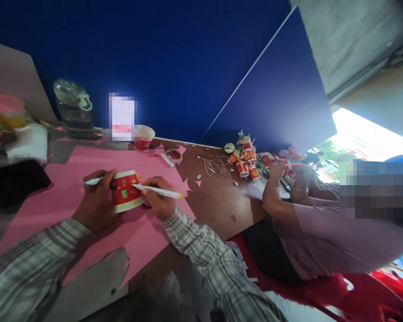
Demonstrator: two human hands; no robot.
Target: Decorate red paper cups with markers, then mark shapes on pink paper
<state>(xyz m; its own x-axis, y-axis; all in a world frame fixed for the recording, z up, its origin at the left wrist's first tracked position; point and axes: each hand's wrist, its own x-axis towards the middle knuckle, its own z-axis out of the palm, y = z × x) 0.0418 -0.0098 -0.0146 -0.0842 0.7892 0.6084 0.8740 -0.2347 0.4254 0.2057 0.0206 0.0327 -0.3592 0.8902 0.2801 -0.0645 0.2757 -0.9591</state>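
Observation:
In my left hand (99,203) is a red and white paper cup (122,199), turned with its wide rim downward. A marker with a green tip (93,181) is also tucked between the fingers of that hand. My right hand (161,197) grips a white marker with a yellow end (166,192), its tip touching or very close to the cup's printed side. Yellow and green marks or print show on the red surface. Beneath both hands lies a large sheet of pink paper (157,232) with cut edges.
Behind stand a clear water jug (74,117) and another paper cup (144,138). A black phone-like slab (16,183) lies left. White earphones (216,166) and a pile of stacked cups (245,158) are right, near a seated person (322,223). A blue partition (161,58) rises behind.

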